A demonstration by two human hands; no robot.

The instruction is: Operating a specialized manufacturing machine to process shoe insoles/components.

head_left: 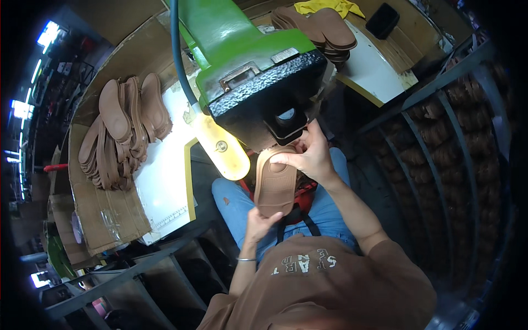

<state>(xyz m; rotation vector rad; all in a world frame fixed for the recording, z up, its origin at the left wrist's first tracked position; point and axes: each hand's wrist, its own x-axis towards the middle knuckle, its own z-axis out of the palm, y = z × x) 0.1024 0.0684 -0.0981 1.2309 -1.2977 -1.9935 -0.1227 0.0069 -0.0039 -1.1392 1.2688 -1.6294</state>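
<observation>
Green-painted metal machine [247,47] looms nearest. Below it, the person's left hand [258,225] and right hand [317,158] grip opposite ends of one brown, moulded, foot-shaped sole [276,187]; slipping upward, the right hand could scrape against the machine.

The left hand [258,225] grips low, its thumb pointing right, with the left forearm [242,276] rising steeply behind it. The right hand [317,158] pinches higher up, thumb pointing left; the right forearm [356,210] slants up leftward.
</observation>
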